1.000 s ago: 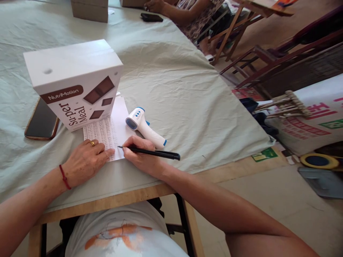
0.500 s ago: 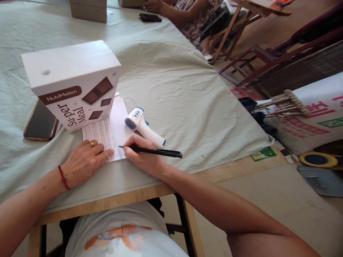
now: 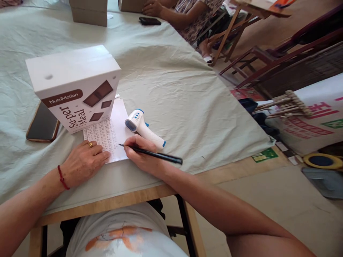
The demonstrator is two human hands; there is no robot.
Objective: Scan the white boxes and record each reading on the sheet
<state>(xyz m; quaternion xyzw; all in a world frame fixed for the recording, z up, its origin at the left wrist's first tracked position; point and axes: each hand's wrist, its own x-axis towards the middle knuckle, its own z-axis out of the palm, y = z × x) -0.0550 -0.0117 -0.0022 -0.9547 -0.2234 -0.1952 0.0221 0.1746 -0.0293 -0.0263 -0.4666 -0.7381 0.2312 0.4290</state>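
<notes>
A black pen (image 3: 158,155) is pinched in my right hand (image 3: 142,151), its tip at the sheet of paper (image 3: 119,117). Rows of small dark handwriting cover the left part of that sheet; its right part is blank. My left hand (image 3: 85,160), with a ring and a red wrist cord, rests on the paper's lower left corner, fingers laid down and slightly bent. Behind it stands a white NutriMotion box (image 3: 77,89), hiding the sheet's upper left. Just beyond my right hand lies a white and blue infrared thermometer (image 3: 144,130).
A smartphone (image 3: 43,121) lies left of the box. Across the cloth-covered table (image 3: 171,82) are a cardboard box (image 3: 88,12), a dark phone (image 3: 150,21) and another person's hand (image 3: 152,8). Chairs (image 3: 257,60) and a printed sack (image 3: 316,117) stand to the right.
My left index finger has drawn back slightly to the left. The pen's rear end has dipped a little, while its tip stays near the same spot. The view has shifted slightly.
</notes>
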